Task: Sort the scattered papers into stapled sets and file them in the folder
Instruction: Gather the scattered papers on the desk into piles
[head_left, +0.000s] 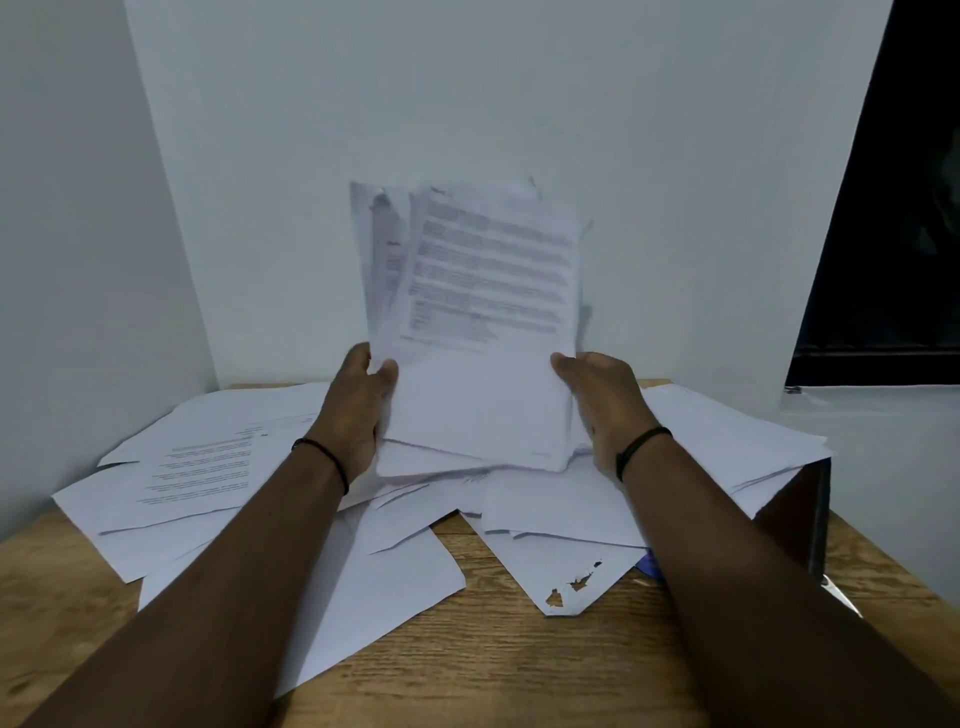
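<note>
Papers (483, 332) btwn hands (358, 410), text blurred, folder (800, 514) mostly hidden.

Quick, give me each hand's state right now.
Left hand: grips the stack of papers at its left edge.
Right hand: holds its right edge.

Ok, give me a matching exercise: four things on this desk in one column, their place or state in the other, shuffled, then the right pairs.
Things
1. stack
2. torn sheet
3. folder
4. printed sheet

Places or states
A. lies flat at the left, text facing up
B. held upright by the left hand and the right hand
C. stands at the right edge of the table, loose papers over its top
D. lies near the front, holes ripped near its corner

Pairs: 1-B, 2-D, 3-C, 4-A
</note>
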